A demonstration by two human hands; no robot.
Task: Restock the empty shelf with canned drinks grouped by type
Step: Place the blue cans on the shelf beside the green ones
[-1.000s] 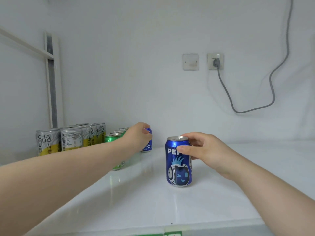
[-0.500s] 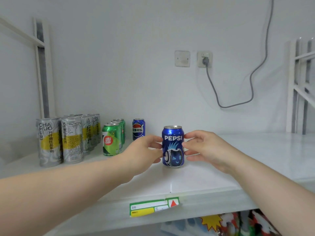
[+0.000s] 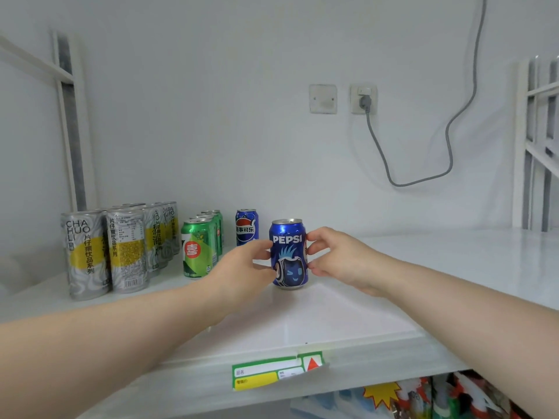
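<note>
A blue Pepsi can (image 3: 289, 254) stands upright on the white shelf (image 3: 348, 316), near the middle. My left hand (image 3: 242, 273) touches its left side with the fingertips, and my right hand (image 3: 338, 261) touches its right side. Behind it to the left stands a second blue Pepsi can (image 3: 246, 227) by the back wall. Left of that is a row of green 7-Up cans (image 3: 198, 247). At the far left stand several tall silver and yellow tea cans (image 3: 102, 252) in rows.
A grey cable (image 3: 423, 164) hangs from a wall socket (image 3: 364, 99) above the shelf. White frame posts stand at left (image 3: 71, 122) and right (image 3: 538, 146). A green and yellow price label (image 3: 275, 371) sticks to the shelf's front edge. Colourful packets (image 3: 423, 397) lie below.
My left hand let go of the rear Pepsi can and came to the front can's left side. My right hand went from gripping the can's top to touching its right side.
</note>
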